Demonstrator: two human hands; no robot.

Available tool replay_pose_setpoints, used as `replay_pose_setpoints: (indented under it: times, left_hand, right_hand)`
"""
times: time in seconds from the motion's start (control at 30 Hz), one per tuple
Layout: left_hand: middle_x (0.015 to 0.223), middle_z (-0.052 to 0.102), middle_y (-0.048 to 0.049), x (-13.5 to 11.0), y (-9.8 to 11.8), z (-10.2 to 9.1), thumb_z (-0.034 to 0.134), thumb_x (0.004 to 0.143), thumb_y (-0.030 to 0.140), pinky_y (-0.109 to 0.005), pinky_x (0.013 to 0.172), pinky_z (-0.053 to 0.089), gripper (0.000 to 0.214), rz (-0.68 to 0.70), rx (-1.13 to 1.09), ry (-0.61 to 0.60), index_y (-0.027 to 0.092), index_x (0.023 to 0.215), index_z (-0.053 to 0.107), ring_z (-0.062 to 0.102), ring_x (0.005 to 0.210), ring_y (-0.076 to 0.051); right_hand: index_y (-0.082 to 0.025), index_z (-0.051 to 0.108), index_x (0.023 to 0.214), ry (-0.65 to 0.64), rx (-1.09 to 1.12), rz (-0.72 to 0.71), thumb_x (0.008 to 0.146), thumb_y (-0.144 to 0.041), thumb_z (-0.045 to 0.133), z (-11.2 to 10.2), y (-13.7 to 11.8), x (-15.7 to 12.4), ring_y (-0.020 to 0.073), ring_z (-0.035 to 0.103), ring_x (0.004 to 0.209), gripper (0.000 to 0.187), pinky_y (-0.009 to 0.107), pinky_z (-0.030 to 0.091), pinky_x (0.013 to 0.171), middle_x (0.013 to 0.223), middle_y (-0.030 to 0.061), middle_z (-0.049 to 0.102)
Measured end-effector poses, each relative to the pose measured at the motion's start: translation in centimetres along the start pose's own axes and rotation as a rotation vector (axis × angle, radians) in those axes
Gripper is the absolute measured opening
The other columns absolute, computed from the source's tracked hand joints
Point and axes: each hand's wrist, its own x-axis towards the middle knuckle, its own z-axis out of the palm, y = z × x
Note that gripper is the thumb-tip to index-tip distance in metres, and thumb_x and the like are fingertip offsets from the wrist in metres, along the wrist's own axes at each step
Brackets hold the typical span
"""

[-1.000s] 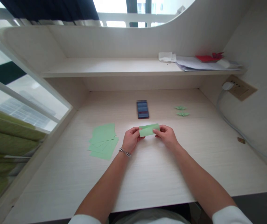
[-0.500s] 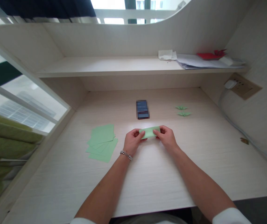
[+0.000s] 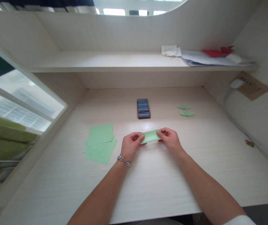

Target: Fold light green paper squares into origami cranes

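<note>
A folded green paper strip (image 3: 151, 136) is held just above the pale wooden desk (image 3: 148, 184). My left hand (image 3: 130, 146), with a bracelet at the wrist, pinches the strip's left end. My right hand (image 3: 170, 140) pinches its right end. To the left of my left hand lies a loose stack of green paper sheets (image 3: 100, 141). Two small folded green paper figures (image 3: 185, 111) lie on the desk to the far right of my hands.
A dark phone (image 3: 143, 108) lies beyond my hands. The shelf (image 3: 101, 62) above holds white papers (image 3: 206, 59) and a red folded piece (image 3: 215, 52). A wall socket (image 3: 251, 86) with a plug and a cable sits on the right wall. A window is at the left.
Both hands and the green strip have come slightly nearer to me and lower. The strip looks narrower and more tilted. The camera has tipped down a little.
</note>
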Motion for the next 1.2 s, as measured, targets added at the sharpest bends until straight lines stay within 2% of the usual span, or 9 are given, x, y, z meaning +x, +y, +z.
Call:
replay_pose_setpoints:
  times: [0.37,0.8,1.2]
  left_hand:
    - [0.080,0.070,-0.0071,-0.30,0.30,-0.07,0.081,0.060,0.030,-0.032,0.066,0.058,0.035,-0.025,-0.028,0.006,0.012,0.088,0.070,0.066,0.072,-0.017]
    - [0.081,0.070,-0.0072,-0.35,0.32,-0.08,0.081,0.062,0.030,-0.029,0.066,0.058,0.036,-0.033,-0.039,-0.008,0.010,0.089,0.069,0.066,0.071,-0.016]
    - [0.083,0.068,-0.0091,-0.61,0.58,0.24,0.079,0.064,0.034,-0.033,0.064,0.060,0.036,-0.028,-0.060,0.019,0.008,0.087,0.070,0.064,0.075,-0.018]
  right_hand:
    - [-0.016,0.067,0.074,-0.001,0.029,0.050,0.060,-0.046,0.078,-0.02,-0.14,-0.03,0.0159,0.060,0.061,0.035,0.028,0.052,0.055,0.067,0.0029,0.067]
    - [-0.014,0.068,0.076,0.000,0.058,0.056,0.062,-0.044,0.078,-0.07,0.11,0.02,0.0142,0.060,0.058,0.034,0.026,0.052,0.054,0.066,0.0027,0.067]
    - [-0.014,0.068,0.075,0.007,0.072,0.072,0.061,-0.044,0.079,-0.13,-0.09,-0.12,0.0152,0.061,0.060,0.035,0.027,0.052,0.057,0.065,0.0027,0.067]
